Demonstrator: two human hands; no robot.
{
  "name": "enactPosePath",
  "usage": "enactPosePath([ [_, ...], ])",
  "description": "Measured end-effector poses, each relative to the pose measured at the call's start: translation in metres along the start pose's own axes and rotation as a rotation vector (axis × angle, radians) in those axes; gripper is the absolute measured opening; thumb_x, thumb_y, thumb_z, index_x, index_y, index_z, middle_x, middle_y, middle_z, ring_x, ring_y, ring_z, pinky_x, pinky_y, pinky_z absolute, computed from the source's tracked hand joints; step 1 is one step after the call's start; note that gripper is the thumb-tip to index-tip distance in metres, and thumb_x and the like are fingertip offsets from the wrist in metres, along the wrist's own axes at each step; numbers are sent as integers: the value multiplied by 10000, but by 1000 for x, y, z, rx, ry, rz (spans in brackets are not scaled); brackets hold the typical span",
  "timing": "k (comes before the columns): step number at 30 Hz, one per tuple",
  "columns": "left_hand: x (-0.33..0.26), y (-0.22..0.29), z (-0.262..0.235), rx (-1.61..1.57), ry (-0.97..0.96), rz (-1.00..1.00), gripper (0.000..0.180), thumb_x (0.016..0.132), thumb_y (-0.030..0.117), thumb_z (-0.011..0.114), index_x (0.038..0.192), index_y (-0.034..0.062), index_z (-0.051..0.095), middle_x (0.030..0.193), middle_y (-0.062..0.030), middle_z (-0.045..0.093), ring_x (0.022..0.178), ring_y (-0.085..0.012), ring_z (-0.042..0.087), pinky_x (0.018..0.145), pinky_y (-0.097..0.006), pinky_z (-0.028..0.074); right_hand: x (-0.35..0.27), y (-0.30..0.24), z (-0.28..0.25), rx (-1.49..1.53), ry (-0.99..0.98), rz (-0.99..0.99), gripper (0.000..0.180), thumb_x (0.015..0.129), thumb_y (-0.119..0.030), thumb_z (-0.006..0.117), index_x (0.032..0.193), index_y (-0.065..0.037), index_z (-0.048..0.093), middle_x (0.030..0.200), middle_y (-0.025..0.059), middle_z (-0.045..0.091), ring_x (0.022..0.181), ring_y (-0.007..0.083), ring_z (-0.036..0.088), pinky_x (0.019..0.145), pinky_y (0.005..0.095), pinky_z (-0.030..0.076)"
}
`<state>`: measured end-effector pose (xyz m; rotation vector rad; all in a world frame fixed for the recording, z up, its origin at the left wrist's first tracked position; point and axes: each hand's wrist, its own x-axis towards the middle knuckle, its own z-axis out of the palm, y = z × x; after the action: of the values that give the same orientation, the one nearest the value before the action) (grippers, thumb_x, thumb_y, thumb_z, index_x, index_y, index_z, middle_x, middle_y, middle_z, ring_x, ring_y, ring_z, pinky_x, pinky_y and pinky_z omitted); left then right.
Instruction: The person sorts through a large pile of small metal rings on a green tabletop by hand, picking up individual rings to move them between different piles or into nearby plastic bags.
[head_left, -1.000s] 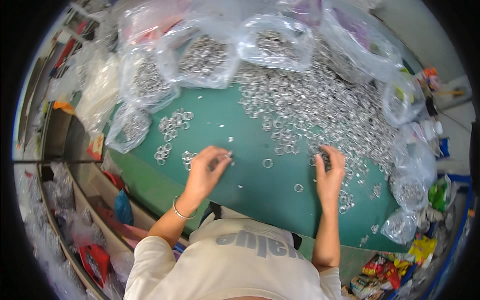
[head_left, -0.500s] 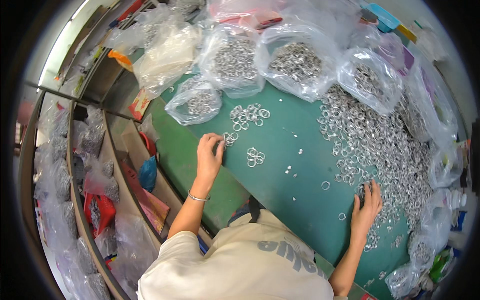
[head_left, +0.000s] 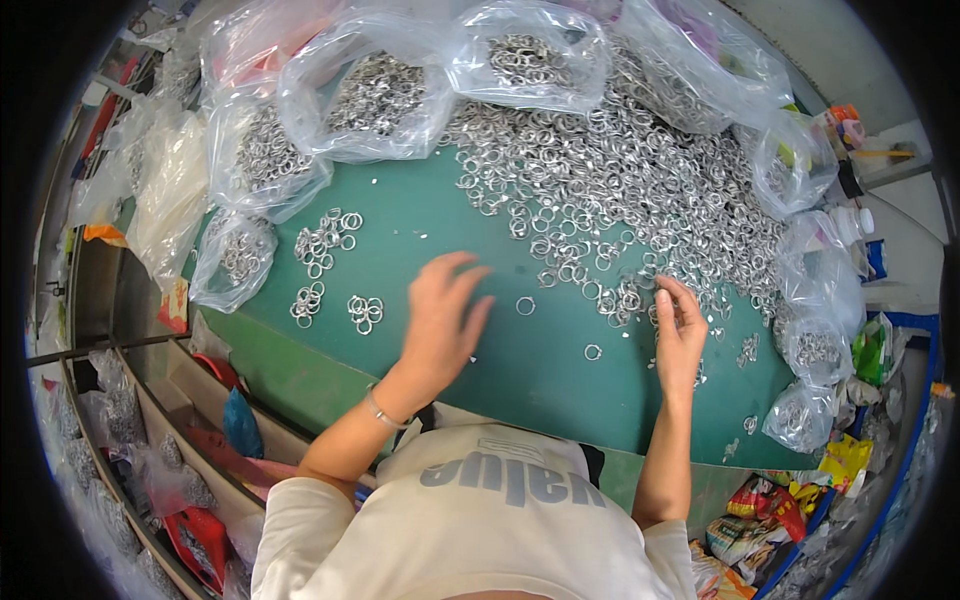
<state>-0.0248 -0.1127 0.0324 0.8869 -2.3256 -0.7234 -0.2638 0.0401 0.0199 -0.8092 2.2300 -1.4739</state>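
Above the green tabletop (head_left: 520, 390), my left hand (head_left: 437, 325) is blurred, its fingers spread and nothing visible in them. A single metal ring (head_left: 525, 306) lies to the right of that hand. My right hand (head_left: 682, 325) is at the near edge of a large heap of silver metal rings (head_left: 650, 190), thumb and forefinger pinched at a ring among other loose ones. Another ring (head_left: 593, 352) lies alone to its left. At the left of the table are three small groups of rings: a larger group (head_left: 325, 243), a small cluster (head_left: 307, 304) and another small cluster (head_left: 366, 313).
Open plastic bags of rings stand along the far edge, among them a wide bag (head_left: 370, 100) and a bag behind the heap (head_left: 530, 60). A smaller bag (head_left: 238, 255) sits at the left. Shelves (head_left: 150, 440) with bagged parts are at lower left, coloured packages (head_left: 770, 510) at lower right.
My left hand has left the small clusters and moved right across the table, opening. My right hand stays at the heap's edge, its fingers now pinched. The view has turned to the right.
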Motion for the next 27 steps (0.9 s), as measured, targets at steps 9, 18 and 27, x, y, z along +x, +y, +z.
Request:
enactPosePath([
  [9,53,18,92,141,-259,355,390,771,88,682,1144,85,567,1258,-85,493,1180,-307,439,932,-464,358,-21,4,13,-704,-128,-364,380,706,-107,757,1054,-30,626,1157,107,550,1129,323,463,919,437,368],
  [18,71,15,88,-9,-221,208,305,810,47,621,1111,77,585,1144,-74,541,1068,-280,498,869,-403,381,0,-15,16,-167,-299,-419,109,744,30,689,844,3,652,851,102,633,800,270,607,717,350,490],
  [27,69,32,98,41,-469,451,253,793,144,674,1038,107,624,1175,-55,533,1089,-246,488,882,-408,366,40,-5,19,-641,-56,-486,144,770,-17,659,913,-29,665,1067,125,577,999,307,503,850,403,413],
])
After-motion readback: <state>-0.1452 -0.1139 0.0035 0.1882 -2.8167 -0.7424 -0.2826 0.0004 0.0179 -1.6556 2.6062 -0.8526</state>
